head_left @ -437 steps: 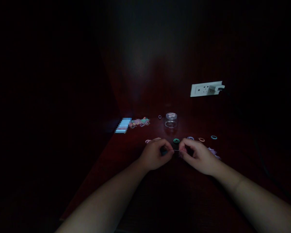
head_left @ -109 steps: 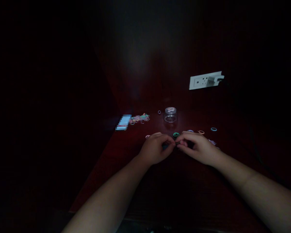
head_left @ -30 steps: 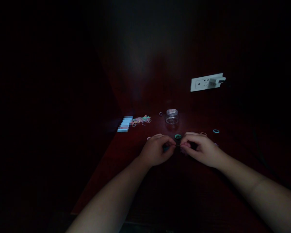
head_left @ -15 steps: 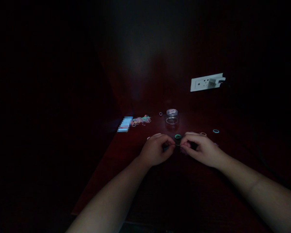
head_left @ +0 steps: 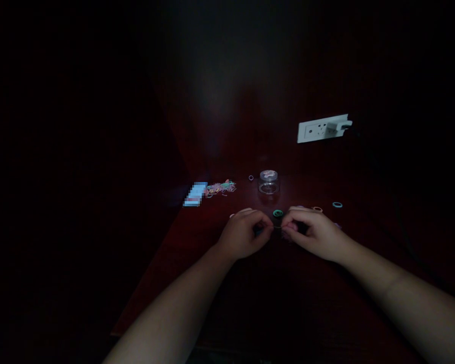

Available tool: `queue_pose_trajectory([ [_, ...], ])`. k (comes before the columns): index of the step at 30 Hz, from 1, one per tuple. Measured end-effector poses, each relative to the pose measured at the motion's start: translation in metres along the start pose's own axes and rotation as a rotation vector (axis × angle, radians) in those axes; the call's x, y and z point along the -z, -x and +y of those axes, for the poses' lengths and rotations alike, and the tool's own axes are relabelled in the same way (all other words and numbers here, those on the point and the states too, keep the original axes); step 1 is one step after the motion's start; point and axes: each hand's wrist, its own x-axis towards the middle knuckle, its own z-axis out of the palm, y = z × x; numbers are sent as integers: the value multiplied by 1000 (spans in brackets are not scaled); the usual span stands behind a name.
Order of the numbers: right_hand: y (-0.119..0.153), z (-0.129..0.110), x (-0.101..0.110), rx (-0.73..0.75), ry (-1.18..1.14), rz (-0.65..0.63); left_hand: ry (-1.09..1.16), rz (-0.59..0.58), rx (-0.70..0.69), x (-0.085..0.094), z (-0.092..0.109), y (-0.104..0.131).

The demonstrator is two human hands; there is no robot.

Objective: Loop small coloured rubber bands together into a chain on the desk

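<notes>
My left hand (head_left: 246, 232) and my right hand (head_left: 313, 232) face each other low over the table, thumb and forefinger pinched on each. Between the two pinches runs a short thin strand that looks like a rubber band (head_left: 277, 227); the fingers hide its ends. Just beyond the fingertips lies a green hair tie (head_left: 278, 214). Something pinkish-purple (head_left: 287, 235) shows beneath my right fingertips, too dim to make out. A peach hair tie (head_left: 317, 209) sits behind my right hand, and a turquoise one (head_left: 337, 205) lies farther right.
A clear lidded jar (head_left: 269, 183) stands behind the hands, with a small purple ring (head_left: 251, 178) beside it. To the left are a pile of small coloured bands (head_left: 222, 188) and a lit phone (head_left: 195, 194). A plugged-in socket (head_left: 322, 129) is on the wall. The room is dark.
Almost nothing differs. Both hands keep the same pinch, and the thin strand between them shows slightly more yellowish.
</notes>
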Motion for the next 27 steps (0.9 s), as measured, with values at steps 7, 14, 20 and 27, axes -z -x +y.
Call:
queue_pose_trajectory([
  [7, 0, -1, 0, -5, -7, -11, -31, -51, -42, 6, 0, 0],
  [14, -1, -2, 0, -11, -10, -26, -46, -133, -67, 8, -1, -1],
  [20, 0, -1, 1, -21, -11, -33, -41, -180, -89, 27, -12, -3],
  [27, 0, 3, 0, -1, -14, -30, -41, -311, 174, 64, -51, 5],
])
